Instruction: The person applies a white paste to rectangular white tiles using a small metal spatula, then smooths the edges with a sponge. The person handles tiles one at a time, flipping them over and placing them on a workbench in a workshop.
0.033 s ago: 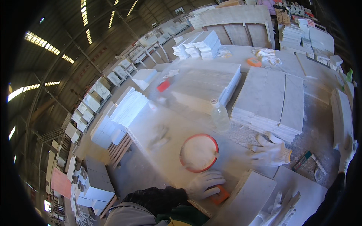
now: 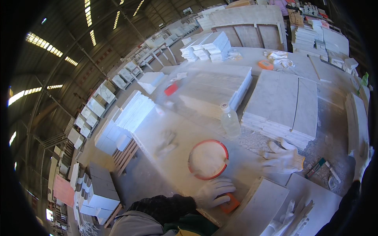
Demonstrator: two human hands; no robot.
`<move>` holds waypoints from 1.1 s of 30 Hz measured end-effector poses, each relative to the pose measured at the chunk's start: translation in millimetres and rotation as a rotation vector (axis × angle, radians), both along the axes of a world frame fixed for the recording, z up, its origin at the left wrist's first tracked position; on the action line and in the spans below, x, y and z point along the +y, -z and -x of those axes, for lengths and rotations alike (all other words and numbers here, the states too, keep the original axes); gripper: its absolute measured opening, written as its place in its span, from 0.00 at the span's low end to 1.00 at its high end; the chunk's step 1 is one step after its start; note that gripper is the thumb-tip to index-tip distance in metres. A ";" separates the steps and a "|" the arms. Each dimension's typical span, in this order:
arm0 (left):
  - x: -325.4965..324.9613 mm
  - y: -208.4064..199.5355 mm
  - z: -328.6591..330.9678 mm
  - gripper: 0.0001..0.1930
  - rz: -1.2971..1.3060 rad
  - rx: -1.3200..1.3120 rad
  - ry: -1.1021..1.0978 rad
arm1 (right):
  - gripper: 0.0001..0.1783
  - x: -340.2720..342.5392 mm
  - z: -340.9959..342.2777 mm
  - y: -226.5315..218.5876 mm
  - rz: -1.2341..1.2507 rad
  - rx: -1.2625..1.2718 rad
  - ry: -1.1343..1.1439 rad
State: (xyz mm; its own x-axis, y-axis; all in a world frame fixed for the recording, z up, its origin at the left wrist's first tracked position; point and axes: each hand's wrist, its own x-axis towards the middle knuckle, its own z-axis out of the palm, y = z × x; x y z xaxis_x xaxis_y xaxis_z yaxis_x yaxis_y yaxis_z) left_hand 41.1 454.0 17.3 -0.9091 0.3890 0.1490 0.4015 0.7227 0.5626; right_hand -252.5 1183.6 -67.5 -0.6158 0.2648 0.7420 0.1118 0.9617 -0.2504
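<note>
My left hand (image 2: 212, 193), in a white knitted glove, reaches in from the bottom, below a dark sleeve. Its fingers curl against the near side of a small orange block (image 2: 229, 204) at the table's near edge. Just beyond the hand stands a round red-rimmed container (image 2: 208, 160) with pale contents. A loose white glove (image 2: 284, 158) with an orange cuff lies to the right, fingers spread. At the lower right rim a dark shape, perhaps my right sleeve, shows; my right hand is not visible.
A clear bottle (image 2: 230, 121) stands beyond the container, beside stacked pale stone slabs (image 2: 281, 100). More slabs (image 2: 256, 208) lie right of my left hand. A grey glove (image 2: 167, 143), a red block (image 2: 171, 90) and another orange block (image 2: 265, 65) rest on the dusty table.
</note>
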 end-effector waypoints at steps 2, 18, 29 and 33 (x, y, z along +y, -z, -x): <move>-0.3 -0.1 0.9 0.20 -0.001 -0.009 0.011 | 0.40 0.3 -11.9 6.1 -0.007 0.054 -0.020; 3.1 -4.4 -0.2 0.20 0.014 -0.026 -0.014 | 0.33 -15.9 19.8 35.1 0.197 -0.039 -0.180; 4.8 -5.1 0.2 0.19 -0.034 0.034 -0.014 | 0.31 -71.7 -32.1 -35.8 0.176 0.022 -0.047; 2.2 -1.4 2.0 0.19 -0.058 0.013 -0.011 | 0.33 -116.0 -109.9 -72.0 0.535 -0.027 -0.134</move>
